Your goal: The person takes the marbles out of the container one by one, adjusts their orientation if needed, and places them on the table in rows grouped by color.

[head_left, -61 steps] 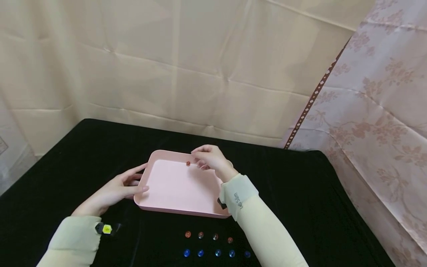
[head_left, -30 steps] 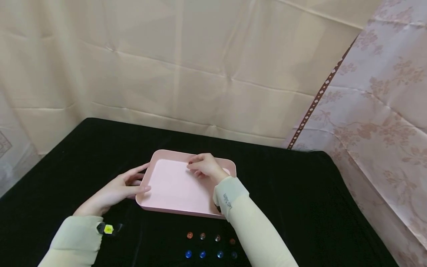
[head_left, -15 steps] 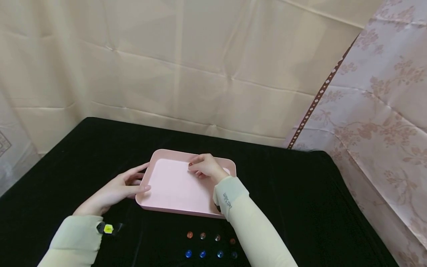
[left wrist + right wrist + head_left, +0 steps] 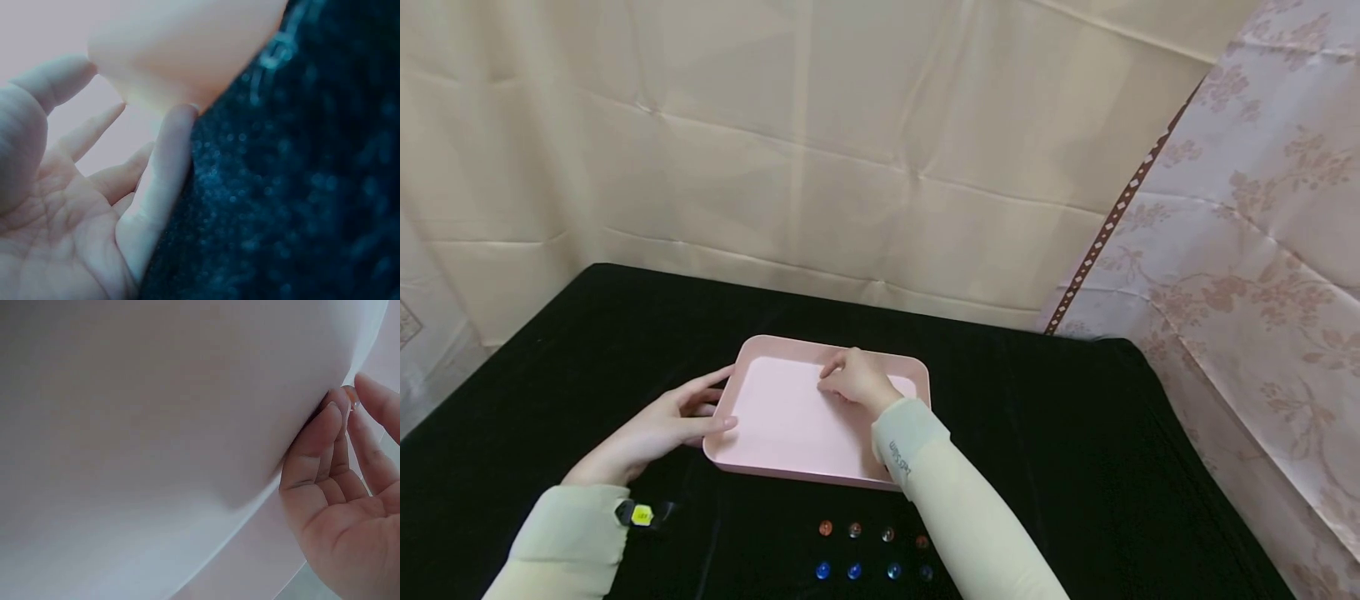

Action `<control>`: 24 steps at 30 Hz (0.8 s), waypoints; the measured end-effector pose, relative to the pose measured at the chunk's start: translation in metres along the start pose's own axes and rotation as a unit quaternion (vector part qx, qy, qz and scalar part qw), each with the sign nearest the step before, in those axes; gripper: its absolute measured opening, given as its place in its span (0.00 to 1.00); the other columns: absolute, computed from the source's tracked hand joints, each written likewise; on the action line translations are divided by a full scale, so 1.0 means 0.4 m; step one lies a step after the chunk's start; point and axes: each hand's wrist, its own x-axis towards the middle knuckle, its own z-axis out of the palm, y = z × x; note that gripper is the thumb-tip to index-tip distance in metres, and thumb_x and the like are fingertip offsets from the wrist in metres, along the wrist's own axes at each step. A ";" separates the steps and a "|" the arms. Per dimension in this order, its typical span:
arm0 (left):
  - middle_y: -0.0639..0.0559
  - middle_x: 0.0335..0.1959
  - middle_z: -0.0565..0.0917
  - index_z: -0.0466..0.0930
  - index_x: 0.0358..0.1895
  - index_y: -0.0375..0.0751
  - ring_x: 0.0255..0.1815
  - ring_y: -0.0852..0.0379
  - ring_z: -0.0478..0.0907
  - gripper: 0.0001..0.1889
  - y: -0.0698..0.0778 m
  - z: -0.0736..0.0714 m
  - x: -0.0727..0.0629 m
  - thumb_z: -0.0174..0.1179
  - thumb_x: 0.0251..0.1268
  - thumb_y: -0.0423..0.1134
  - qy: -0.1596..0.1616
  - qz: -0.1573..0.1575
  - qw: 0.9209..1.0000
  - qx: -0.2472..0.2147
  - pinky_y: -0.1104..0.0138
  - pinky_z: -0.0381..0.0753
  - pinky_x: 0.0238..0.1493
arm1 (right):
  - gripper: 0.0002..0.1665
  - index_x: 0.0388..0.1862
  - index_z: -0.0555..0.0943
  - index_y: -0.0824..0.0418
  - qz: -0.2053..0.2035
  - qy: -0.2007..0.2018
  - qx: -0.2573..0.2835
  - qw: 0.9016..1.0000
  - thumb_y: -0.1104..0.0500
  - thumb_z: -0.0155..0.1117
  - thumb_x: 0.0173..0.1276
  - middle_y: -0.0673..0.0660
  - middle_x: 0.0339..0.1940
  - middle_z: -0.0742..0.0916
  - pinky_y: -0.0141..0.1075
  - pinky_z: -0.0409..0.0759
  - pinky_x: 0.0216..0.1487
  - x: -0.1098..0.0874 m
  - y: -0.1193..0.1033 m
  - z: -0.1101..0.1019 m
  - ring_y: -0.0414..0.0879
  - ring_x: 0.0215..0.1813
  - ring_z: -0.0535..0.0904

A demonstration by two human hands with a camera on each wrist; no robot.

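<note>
A pink tray (image 4: 790,417) with a raised rim rests on the black cloth. My left hand (image 4: 658,429) holds its left side, the thumb over the rim and the other fingers along the outside. The left wrist view shows the fingertips against the tray's edge (image 4: 187,56). My right hand (image 4: 859,382) is inside the tray, near the far wall, fingers curled downward. In the right wrist view, an orange-tinted glass marble (image 4: 352,397) is pinched between the right hand's fingertips; the hand hides it in the head view.
In front of the tray lies a row of orange and clear marbles (image 4: 826,528), and nearer still a row of blue marbles (image 4: 823,571). My right sleeve (image 4: 970,508) passes over their right end. A beige curtain (image 4: 737,167) hangs behind the table.
My right hand has moved left and down from the tray's far right onto the marble, which showed in the tray and then at the fingertips. The left hand keeps its hold.
</note>
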 end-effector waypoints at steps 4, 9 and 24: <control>0.33 0.68 0.69 0.50 0.80 0.52 0.57 0.48 0.76 0.44 0.001 0.000 0.000 0.65 0.65 0.50 0.001 0.001 1.000 0.002 0.59 0.84 0.52 | 0.06 0.38 0.87 0.62 -0.012 0.002 -0.005 1.000 0.63 0.72 0.61 0.49 0.17 0.78 0.26 0.71 0.23 -0.002 0.001 -0.001 0.39 0.20 0.71; 0.33 0.67 0.70 0.49 0.80 0.52 0.56 0.48 0.77 0.44 0.001 -0.001 0.000 0.65 0.65 0.50 0.000 0.002 1.000 0.002 0.59 0.84 0.52 | 0.05 0.36 0.87 0.64 -0.013 0.000 0.003 1.000 0.65 0.72 0.60 0.50 0.23 0.81 0.26 0.72 0.25 -0.004 0.002 -0.002 0.39 0.23 0.73; 0.33 0.68 0.69 0.49 0.80 0.53 0.57 0.48 0.76 0.44 -0.002 -0.003 0.001 0.64 0.66 0.50 -0.004 0.004 1.000 0.000 0.59 0.84 0.52 | 0.08 0.40 0.87 0.64 -0.037 0.010 0.108 0.993 0.63 0.71 0.62 0.55 0.28 0.88 0.30 0.80 0.31 -0.019 -0.010 -0.035 0.42 0.26 0.79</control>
